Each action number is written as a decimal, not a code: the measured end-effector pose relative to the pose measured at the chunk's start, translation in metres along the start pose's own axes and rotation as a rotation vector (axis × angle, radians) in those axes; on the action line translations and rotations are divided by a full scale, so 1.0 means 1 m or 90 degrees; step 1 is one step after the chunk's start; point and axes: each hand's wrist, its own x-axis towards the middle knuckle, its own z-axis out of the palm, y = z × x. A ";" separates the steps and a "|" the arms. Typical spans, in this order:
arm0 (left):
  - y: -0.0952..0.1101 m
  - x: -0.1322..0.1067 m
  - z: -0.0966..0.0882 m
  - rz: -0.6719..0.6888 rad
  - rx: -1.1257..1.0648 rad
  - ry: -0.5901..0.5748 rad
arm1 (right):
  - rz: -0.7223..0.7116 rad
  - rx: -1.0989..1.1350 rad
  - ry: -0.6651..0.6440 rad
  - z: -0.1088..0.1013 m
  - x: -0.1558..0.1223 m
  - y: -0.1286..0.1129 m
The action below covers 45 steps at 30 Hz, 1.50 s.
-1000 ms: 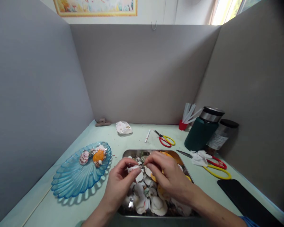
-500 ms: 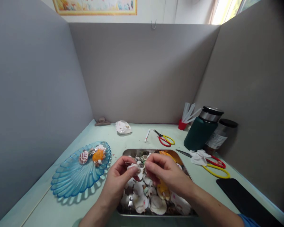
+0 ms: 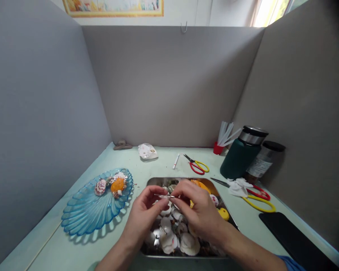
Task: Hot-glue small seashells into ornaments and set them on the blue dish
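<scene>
My left hand is closed in a pinch, thumb against the fingers, on a small thin silvery-white piece; its kind is too small to tell. My right hand pinches at the right end of the same piece, its fingertips close to those of the left. Both hands are over a metal tray full of shells. White flat shells lie at its near side, and a yellow piece shows beside my right wrist.
On the left stands a blue scalloped plate bearing several shells and an orange piece. Behind the tray are small scissors, a white stick and a white packet. Rightward are a green bottle, larger scissors and a black phone-like slab.
My right hand has moved left and turned over, bringing its fingertips onto the piece in my left hand. More of the tray's right side, with the yellow piece, now shows.
</scene>
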 end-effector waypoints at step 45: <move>0.002 -0.002 -0.002 0.017 0.005 -0.042 | 0.078 0.082 -0.057 0.002 0.001 -0.004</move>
